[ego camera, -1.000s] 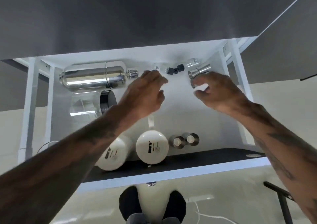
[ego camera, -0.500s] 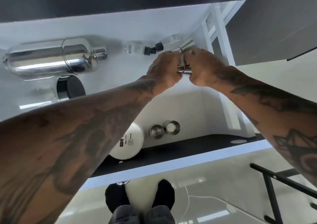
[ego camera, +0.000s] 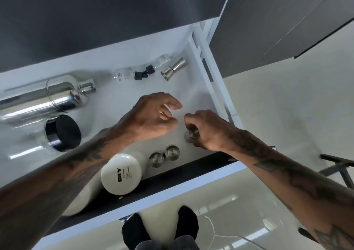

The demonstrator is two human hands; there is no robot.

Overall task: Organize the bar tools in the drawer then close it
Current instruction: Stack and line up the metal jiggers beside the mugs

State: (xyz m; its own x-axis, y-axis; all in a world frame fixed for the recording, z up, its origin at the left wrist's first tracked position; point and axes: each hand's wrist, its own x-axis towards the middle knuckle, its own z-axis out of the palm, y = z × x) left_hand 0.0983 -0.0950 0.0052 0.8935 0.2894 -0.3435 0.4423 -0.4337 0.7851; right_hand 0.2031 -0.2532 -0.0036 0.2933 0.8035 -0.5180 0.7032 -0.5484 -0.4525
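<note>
The white drawer [ego camera: 208, 81] stands pulled out below me. My right hand [ego camera: 207, 130] is closed on a small steel cup [ego camera: 193, 134], low over the drawer floor near the front right. Two similar steel cups [ego camera: 157, 159] [ego camera: 172, 152] stand just left of it. My left hand [ego camera: 155, 115] hovers beside the right one, fingers apart and holding nothing. A steel jigger [ego camera: 173, 69] lies at the back right. Two small glass bottles with black caps [ego camera: 125, 75] [ego camera: 161, 61] lie next to it. A chrome shaker [ego camera: 47, 96] lies at the back left.
A glass jar with a black lid [ego camera: 63, 133] lies on its side left of my arm. Two white bottles [ego camera: 121, 173] sit at the front, one mostly hidden under my left forearm. The dark drawer front [ego camera: 191, 171] faces me, my feet [ego camera: 161, 228] below it. A black frame [ego camera: 337, 165] stands at right.
Both hands came back from the jigger at the back right toward the front of the drawer. My right hand now holds a small steel cup beside the two others; my left hand has opened.
</note>
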